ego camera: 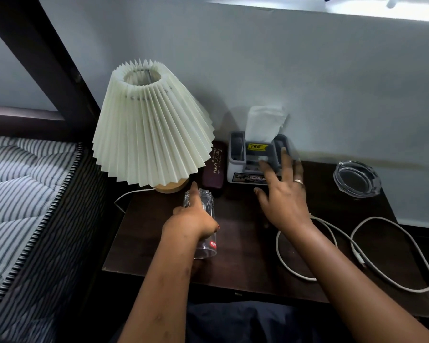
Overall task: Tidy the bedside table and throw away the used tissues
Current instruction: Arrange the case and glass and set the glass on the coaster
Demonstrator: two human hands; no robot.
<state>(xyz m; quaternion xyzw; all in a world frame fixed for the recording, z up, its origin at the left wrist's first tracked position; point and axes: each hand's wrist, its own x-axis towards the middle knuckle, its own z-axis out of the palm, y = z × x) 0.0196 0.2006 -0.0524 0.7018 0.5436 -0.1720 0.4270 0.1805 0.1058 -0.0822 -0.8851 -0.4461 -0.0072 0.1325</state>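
Observation:
A dark wooden bedside table (245, 263) stands against a white wall. My left hand (193, 219) grips a clear drinking glass (206, 246) held tilted over the table's left part. My right hand (282, 194) is spread open, fingertips resting on the front of a grey tissue box (238, 157) from which a white tissue (265, 122) sticks up. A maroon glasses case (214, 167) lies between the box and a lamp (151, 125) with a pleated cream shade. No loose used tissue is visible.
A clear glass ashtray (356, 179) sits at the table's back right. A white cable (382, 266) loops over the right half. A striped mattress (18, 184) and dark bed frame (42, 58) border the left side.

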